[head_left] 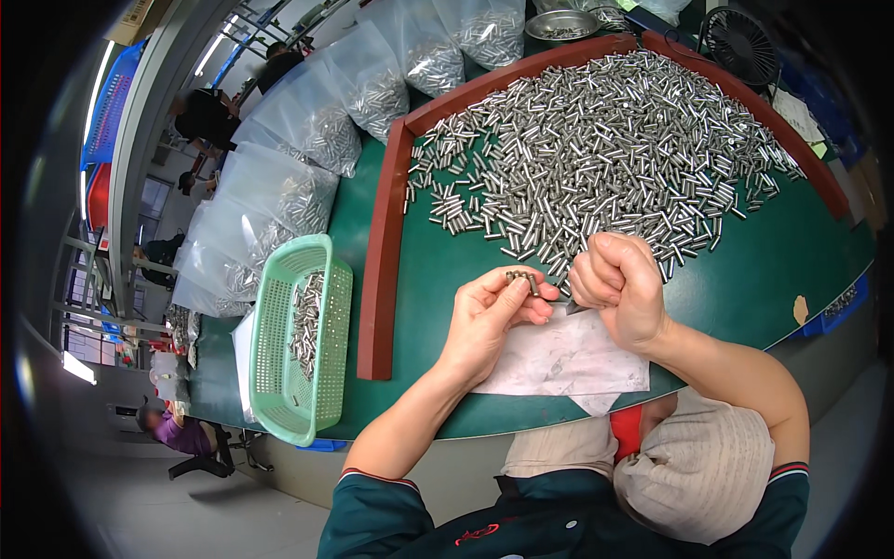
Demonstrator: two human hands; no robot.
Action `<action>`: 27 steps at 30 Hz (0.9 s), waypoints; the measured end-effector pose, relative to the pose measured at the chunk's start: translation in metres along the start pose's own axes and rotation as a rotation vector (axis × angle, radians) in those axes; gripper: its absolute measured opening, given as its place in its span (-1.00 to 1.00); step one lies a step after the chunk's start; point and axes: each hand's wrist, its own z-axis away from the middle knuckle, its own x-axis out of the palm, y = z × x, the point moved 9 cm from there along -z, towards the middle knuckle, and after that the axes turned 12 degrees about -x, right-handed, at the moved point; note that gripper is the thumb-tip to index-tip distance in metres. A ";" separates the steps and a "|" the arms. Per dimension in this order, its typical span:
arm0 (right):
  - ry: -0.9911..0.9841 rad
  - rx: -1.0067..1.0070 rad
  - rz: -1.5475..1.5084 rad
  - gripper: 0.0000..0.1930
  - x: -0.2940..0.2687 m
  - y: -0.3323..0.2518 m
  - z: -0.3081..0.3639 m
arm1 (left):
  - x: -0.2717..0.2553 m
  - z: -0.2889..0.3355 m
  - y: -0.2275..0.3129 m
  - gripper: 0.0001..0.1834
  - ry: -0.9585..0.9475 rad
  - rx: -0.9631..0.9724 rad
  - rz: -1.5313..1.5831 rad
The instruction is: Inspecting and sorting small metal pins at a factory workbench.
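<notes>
Between the thumb and fingers of my left hand [484, 317] are several short silver metal pins [521, 277], lined up side by side. My right hand [622, 284] is closed in a fist just to the right of them. A thin grey tool [574, 308] sticks out of that fist toward the left fingers; most of it is hidden, so its kind does not show. Under both hands a stained whitish cloth [568, 359] lies on the green table [442, 340]. Beyond the hands spreads a big heap of similar metal pins [605, 149].
Dark red bars [377, 307] frame the heap. Left of them stands a light green plastic basket [338, 363] with pins inside. Clear bags of pins [331, 140] line the far left. A metal bowl [562, 25] and a black fan [740, 45] are at the back.
</notes>
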 end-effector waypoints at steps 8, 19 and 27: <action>0.010 -0.005 0.043 -0.60 0.002 0.003 -0.002 | 0.005 0.001 -0.015 -0.75 -0.092 -0.267 0.223; 0.011 0.015 -0.015 -0.60 0.001 0.003 -0.001 | 0.005 0.008 0.017 -0.83 0.088 0.232 -0.345; 0.009 0.013 -0.016 -0.59 -0.002 0.002 0.000 | 0.010 0.009 0.026 -0.84 0.126 0.356 -0.463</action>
